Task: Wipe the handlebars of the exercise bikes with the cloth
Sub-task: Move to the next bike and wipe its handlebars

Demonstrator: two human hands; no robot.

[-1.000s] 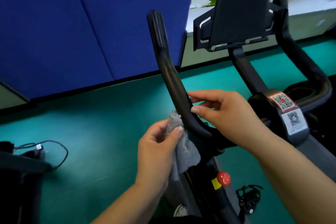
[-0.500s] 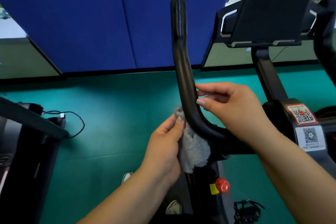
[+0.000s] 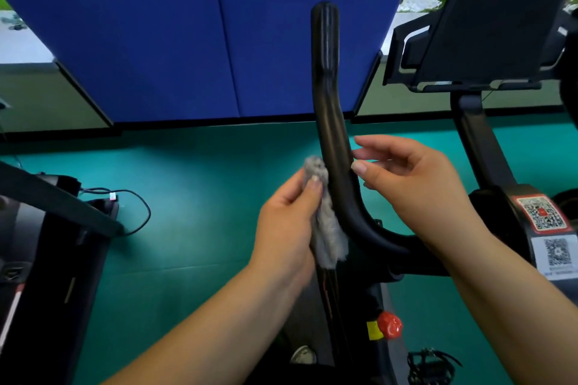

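A black curved handlebar (image 3: 328, 97) of an exercise bike rises in the middle of the view. My left hand (image 3: 287, 225) holds a small grey fluffy cloth (image 3: 328, 228) against the bar's left side, thumb on top of the cloth. My right hand (image 3: 416, 187) sits on the bar's right side, thumb tip touching the bar, fingers loosely spread just off it. The far end of the cloth behind the bar is hidden.
The bike's black tablet holder (image 3: 488, 28) and stem with QR stickers (image 3: 544, 216) stand at right. A red knob (image 3: 389, 325) and a pedal (image 3: 431, 362) lie below. Another machine (image 3: 47, 244) and a cable (image 3: 137, 206) are at left, on green floor before blue panels (image 3: 187, 34).
My view has swung left and nearer, so the handlebar now stands upright in the middle. Both hands have slid a little up the bar with the cloth.
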